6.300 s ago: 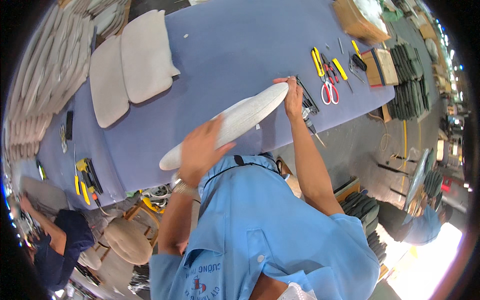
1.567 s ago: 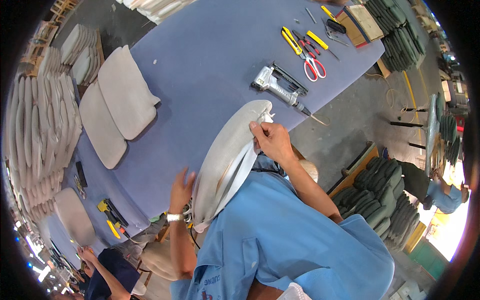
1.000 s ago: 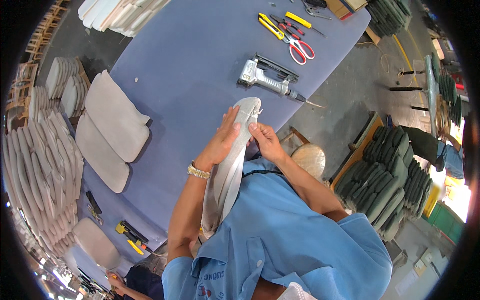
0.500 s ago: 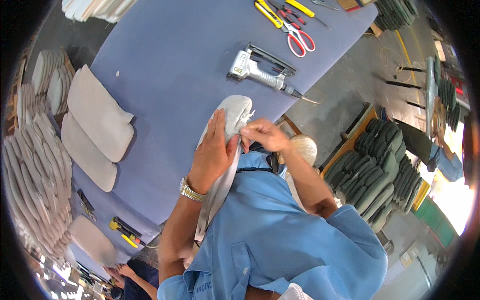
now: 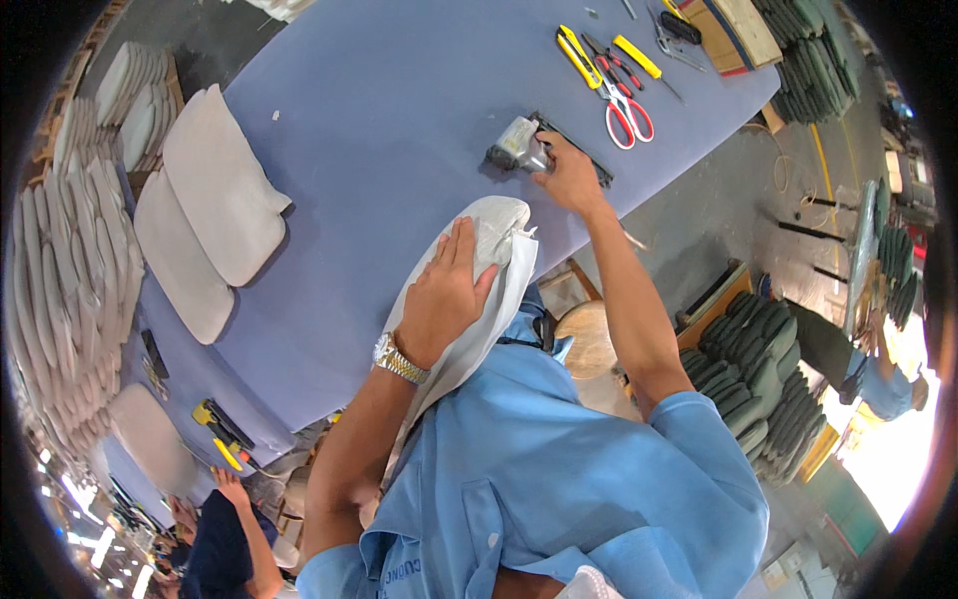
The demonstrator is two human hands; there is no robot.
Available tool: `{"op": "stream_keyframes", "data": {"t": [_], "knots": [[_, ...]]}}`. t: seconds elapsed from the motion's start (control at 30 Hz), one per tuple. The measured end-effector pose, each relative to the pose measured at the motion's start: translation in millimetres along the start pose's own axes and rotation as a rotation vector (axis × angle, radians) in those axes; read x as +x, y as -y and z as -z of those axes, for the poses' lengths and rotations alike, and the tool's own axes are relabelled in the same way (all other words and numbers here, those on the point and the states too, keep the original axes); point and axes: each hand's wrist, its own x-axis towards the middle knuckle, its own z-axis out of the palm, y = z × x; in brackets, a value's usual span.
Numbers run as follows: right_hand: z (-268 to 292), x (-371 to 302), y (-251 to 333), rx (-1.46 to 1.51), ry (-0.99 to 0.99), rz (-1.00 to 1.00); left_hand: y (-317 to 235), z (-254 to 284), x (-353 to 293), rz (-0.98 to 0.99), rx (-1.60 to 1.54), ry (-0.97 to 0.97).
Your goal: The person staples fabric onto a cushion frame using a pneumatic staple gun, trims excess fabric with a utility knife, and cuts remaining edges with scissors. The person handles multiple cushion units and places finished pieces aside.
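My left hand (image 5: pixel 446 304) lies flat, fingers outstretched, on a pale grey fabric-covered cushion (image 5: pixel 492 226) at the table's near edge. Loose fabric with a frayed end hangs along the cushion's right side. My right hand (image 5: pixel 571 177) reaches across the table and is closed round the handle of a silver pneumatic staple gun (image 5: pixel 518 143); the fingers partly hide the handle. Beyond the staple gun lie red-handled scissors (image 5: pixel 629 122), a yellow utility knife (image 5: pixel 579 57), red-and-black pliers (image 5: pixel 621 72) and a yellow-handled screwdriver (image 5: pixel 639 57).
Two pale cushion panels (image 5: pixel 225 190) lie on the left of the blue-covered table (image 5: pixel 359 130). Stacks of pale panels (image 5: pixel 75 260) stand further left, dark green ones (image 5: pixel 743 364) at right. A cardboard box (image 5: pixel 736 35) sits at the far corner. A co-worker (image 5: pixel 225 539) is at lower left.
My right hand has left the cushion's fabric edge, moved up and right, and taken hold of the staple gun. My left hand remains on the cushion. The whole view has shifted a little.
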Motion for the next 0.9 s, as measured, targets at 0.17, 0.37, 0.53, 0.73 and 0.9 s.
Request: {"op": "stream_keyframes", "data": {"t": [0.17, 0.37, 0.53, 0.73, 0.9], "knots": [[96, -59, 70, 0.471, 0.127, -0.124, -10, -5, -2, 0.062, 0.033, 0.019], [135, -145, 149, 0.507, 0.172, 0.040, -9, -13, -3, 0.082, 0.012, 0.071], [107, -163, 133, 0.229, 0.271, -0.030, -12, -11, -6, 0.086, -0.006, 0.053], [73, -190, 100, 0.430, 0.156, -0.206, -11, -12, -6, 0.071, 0.062, 0.051], [67, -192, 90, 0.410, 0.168, -0.218, -17, -3, -4, 0.095, 0.065, 0.092]]}}
